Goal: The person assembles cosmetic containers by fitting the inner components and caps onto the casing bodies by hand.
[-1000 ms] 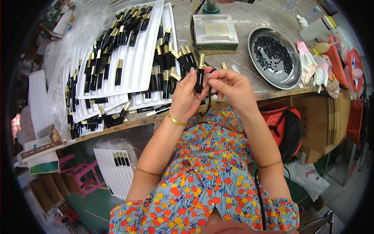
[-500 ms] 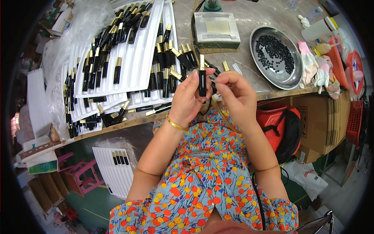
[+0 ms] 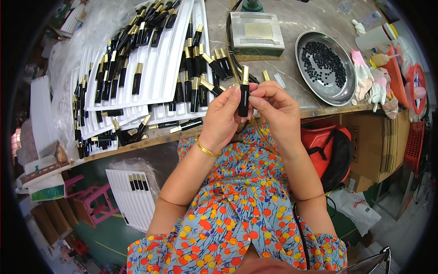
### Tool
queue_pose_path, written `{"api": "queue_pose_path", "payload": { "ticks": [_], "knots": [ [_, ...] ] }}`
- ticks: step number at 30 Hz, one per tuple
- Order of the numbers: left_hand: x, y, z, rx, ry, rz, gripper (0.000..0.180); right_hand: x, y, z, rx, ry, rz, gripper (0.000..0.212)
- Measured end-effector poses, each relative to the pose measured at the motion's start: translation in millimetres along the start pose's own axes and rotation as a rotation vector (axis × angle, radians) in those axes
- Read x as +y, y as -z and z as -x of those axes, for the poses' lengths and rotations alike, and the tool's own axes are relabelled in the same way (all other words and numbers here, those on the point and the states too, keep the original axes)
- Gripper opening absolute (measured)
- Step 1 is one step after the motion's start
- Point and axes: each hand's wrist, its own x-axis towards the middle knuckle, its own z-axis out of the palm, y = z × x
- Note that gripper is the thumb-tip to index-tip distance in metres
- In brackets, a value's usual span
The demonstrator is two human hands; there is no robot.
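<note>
Upright in my left hand (image 3: 221, 114), between thumb and fingers, is a black cosmetic tube (image 3: 243, 98) with a gold cap. My right hand (image 3: 276, 102) is at the tube's right side, thumb and fingertips pinched together close against it. Whatever may be between those fingertips is too small to make out. Just beyond the hands lie more black tubes with gold caps (image 3: 195, 93), several of them in a white ridged tray. A loose gold cap (image 3: 266, 76) shows behind my right hand.
White trays (image 3: 157, 77) heaped with tubes cover the left of the table. A metal block (image 3: 256, 32) stands at the back; right of it, a steel dish (image 3: 301, 68) holds small black pieces. Gloves (image 3: 362, 73) lie at the right edge. Another tray (image 3: 130, 196) stands below the table.
My right hand has come in from slightly apart to the tube's side. The tube has shifted a little to the right in my left hand. My view has moved slightly.
</note>
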Motion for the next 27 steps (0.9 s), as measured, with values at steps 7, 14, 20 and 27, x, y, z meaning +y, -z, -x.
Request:
{"api": "queue_pose_path", "payload": {
  "ticks": [7, 14, 20, 27],
  "knots": [
    [-2, 2, 0, -0.006, 0.019, 0.031, 0.034, 7, 3, -1, 0.043, -0.012, -0.054, 0.010],
    [-6, 5, -2, 0.010, 0.005, -0.081, 0.033, 10, 4, 0, 0.066, -0.013, -0.048, 0.010],
    [-4, 1, 0, 0.001, 0.017, -0.055, 0.035, 9, 5, 2, 0.046, -0.059, -0.087, 0.009],
    [-9, 3, 0, 0.036, -0.050, -0.241, 0.036, 13, 10, 0, 0.085, -0.168, -0.097, 0.011]
  ]
}}
